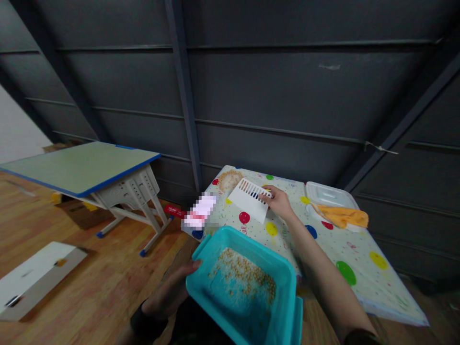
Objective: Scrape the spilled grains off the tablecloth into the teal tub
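Observation:
My left hand (173, 286) grips the left side of a teal plastic basin (295, 306), its thumb over the rim and its other fingers hidden. Yellow beans mixed with white grains (247, 273) lie across the basin floor. Over the table, my right hand (278, 201) is closed on the right end of a white flat slotted plate (247, 203), which has a row of slots along its far edge. Just beyond the plate, a small heap of yellow beans and white grains (230, 181) sits on the tablecloth. The basin is held tilted at the table's near edge.
On the balloon-print table (362, 249) are a white lidded tray (332, 195) and an orange cloth (341, 216). A pixelated item (200, 211) lies at the left edge. A green-topped desk (82, 165) and a white box (36, 278) stand leftward. A dark panelled wall (280, 86) rises behind.

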The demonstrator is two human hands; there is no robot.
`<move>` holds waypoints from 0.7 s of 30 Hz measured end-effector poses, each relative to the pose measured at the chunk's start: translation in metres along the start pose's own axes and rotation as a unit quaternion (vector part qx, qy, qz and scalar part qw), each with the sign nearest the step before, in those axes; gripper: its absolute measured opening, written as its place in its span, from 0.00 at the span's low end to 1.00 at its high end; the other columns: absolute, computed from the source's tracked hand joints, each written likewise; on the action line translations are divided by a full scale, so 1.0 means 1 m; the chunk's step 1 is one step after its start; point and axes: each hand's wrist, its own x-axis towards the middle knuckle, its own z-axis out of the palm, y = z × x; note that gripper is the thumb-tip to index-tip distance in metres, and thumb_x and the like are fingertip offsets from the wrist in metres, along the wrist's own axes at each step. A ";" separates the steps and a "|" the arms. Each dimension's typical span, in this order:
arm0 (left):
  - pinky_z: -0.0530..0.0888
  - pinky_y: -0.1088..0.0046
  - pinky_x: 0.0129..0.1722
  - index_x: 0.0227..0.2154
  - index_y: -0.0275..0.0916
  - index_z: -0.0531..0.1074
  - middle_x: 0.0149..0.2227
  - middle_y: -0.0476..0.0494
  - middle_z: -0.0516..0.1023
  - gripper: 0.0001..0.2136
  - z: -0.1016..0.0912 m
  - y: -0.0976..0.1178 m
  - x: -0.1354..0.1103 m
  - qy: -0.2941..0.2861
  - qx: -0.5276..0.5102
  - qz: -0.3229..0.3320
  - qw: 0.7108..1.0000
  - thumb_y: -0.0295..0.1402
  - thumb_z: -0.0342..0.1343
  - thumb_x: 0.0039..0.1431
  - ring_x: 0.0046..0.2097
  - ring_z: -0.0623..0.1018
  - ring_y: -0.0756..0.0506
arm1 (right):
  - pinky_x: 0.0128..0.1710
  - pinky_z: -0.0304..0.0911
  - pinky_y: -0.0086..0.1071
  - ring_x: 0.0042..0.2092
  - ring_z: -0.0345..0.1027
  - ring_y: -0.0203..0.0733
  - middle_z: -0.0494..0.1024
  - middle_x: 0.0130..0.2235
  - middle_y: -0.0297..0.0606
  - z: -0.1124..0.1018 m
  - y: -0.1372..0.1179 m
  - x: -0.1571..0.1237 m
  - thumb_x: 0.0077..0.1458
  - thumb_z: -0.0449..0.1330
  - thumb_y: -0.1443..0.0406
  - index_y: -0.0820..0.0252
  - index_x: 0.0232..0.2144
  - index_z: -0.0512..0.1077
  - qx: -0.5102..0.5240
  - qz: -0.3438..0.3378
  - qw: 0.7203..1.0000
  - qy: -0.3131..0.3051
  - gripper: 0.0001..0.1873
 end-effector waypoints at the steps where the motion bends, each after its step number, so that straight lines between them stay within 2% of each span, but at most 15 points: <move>1: 0.65 0.54 0.62 0.47 0.34 0.78 0.48 0.37 0.83 0.19 0.001 -0.001 0.001 -0.001 0.001 -0.003 1.000 0.38 0.61 0.56 0.58 0.74 0.32 | 0.32 0.66 0.34 0.34 0.73 0.43 0.81 0.39 0.40 -0.001 0.002 0.001 0.52 0.61 0.58 0.58 0.45 0.75 -0.016 -0.007 1.000 0.015 0.19; 5: 0.65 0.56 0.61 0.35 0.39 0.83 0.43 0.42 0.85 0.12 0.002 -0.006 0.001 -0.009 -0.004 -0.014 1.000 0.41 0.63 0.53 0.56 0.76 0.32 | 0.38 0.66 0.36 0.37 0.74 0.45 0.81 0.42 0.40 -0.008 0.006 0.004 0.52 0.61 0.60 0.57 0.46 0.76 -0.063 -0.023 0.996 0.053 0.19; 7: 0.66 0.56 0.61 0.32 0.41 0.83 0.42 0.44 0.86 0.11 0.002 -0.008 -0.001 -0.024 -0.004 -0.017 1.000 0.42 0.65 0.51 0.56 0.76 0.32 | 0.39 0.66 0.37 0.38 0.74 0.45 0.81 0.43 0.40 -0.010 0.004 0.004 0.53 0.60 0.60 0.57 0.46 0.77 -0.070 -0.035 0.995 0.057 0.19; 10: 0.64 0.56 0.62 0.35 0.41 0.83 0.44 0.44 0.85 0.13 0.001 -0.013 -0.003 -0.044 0.010 -0.020 0.999 0.44 0.64 0.51 0.59 0.74 0.31 | 0.40 0.66 0.37 0.37 0.74 0.45 0.82 0.43 0.41 -0.013 0.001 0.003 0.53 0.60 0.60 0.58 0.46 0.78 -0.074 -0.042 0.994 0.070 0.19; 16: 0.63 0.55 0.64 0.52 0.40 0.75 0.50 0.42 0.82 0.21 -0.001 -0.021 -0.003 -0.040 0.005 -0.010 0.999 0.41 0.61 0.56 0.62 0.70 0.32 | 0.39 0.66 0.38 0.35 0.73 0.45 0.82 0.41 0.42 -0.015 -0.001 0.002 0.52 0.61 0.59 0.59 0.45 0.78 -0.075 -0.041 0.992 0.092 0.19; 21: 0.65 0.54 0.62 0.48 0.38 0.77 0.48 0.41 0.83 0.17 -0.005 -0.030 0.001 -0.049 0.007 -0.007 0.999 0.39 0.58 0.59 0.61 0.72 0.33 | 0.40 0.66 0.38 0.37 0.73 0.46 0.81 0.41 0.40 -0.005 -0.003 -0.002 0.49 0.64 0.58 0.56 0.48 0.75 -0.083 -0.046 0.993 0.073 0.23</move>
